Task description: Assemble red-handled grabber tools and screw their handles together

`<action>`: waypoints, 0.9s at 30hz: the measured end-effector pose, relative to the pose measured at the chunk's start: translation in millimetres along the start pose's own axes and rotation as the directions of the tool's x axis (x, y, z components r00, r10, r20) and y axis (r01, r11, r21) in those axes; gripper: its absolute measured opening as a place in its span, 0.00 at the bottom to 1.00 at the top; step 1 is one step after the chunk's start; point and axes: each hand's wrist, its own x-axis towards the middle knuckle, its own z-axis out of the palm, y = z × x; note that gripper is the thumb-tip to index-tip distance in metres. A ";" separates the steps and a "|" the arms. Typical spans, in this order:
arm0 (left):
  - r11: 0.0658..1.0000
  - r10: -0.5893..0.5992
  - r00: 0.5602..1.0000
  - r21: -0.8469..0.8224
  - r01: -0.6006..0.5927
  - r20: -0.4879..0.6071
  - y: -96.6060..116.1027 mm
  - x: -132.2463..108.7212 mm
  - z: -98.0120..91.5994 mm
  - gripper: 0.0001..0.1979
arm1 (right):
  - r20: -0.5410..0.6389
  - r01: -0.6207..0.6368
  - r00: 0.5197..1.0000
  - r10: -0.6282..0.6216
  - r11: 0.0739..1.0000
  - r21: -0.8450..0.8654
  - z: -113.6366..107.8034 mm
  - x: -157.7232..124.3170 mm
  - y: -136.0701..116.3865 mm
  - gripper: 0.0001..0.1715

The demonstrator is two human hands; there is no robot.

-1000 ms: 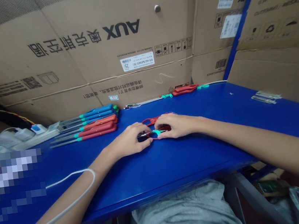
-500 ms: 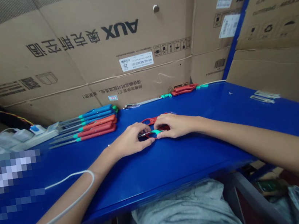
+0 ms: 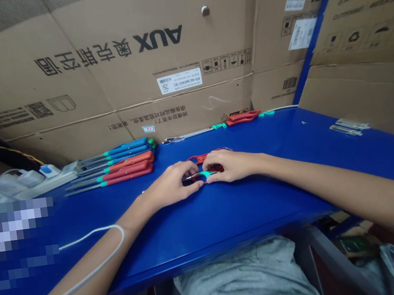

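Note:
Both hands meet at the middle of the blue table [image 3: 248, 208]. My left hand [image 3: 173, 185] has its fingers curled round the dark metal end of a small red tool with a teal collar [image 3: 205, 174]. My right hand [image 3: 229, 165] pinches the same tool from the right, covering most of its red handle. A second red piece [image 3: 195, 159] lies just behind the fingers. How the parts join under the fingers is hidden.
A row of red and blue screwdrivers with teal collars [image 3: 119, 163] lies at the left. More red handles [image 3: 243, 117] sit at the back by the cardboard boxes [image 3: 128, 69]. A white power strip [image 3: 38, 180] is far left; small clear packets [image 3: 347, 127] lie at right.
Both hands stay on the small tool at the same spot; only slight finger shifts show.

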 end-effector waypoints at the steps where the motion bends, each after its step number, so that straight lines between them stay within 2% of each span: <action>1: 1.000 0.000 1.000 0.004 0.000 0.003 0.0 0.0 -0.1 0.13 | -0.005 -0.003 1.000 0.003 1.000 0.002 0.2 -0.1 0.3 0.11; 14: 0.999 -0.037 0.999 0.027 0.037 0.013 1.5 0.8 -0.6 0.14 | -0.029 -0.057 0.998 0.057 0.998 0.020 0.4 -0.6 1.6 0.14; 27: 0.998 0.002 1.000 0.068 -0.003 0.010 -0.8 -0.2 -0.9 0.12 | -0.018 -0.010 1.000 0.010 1.000 -0.013 -0.1 -0.6 1.1 0.13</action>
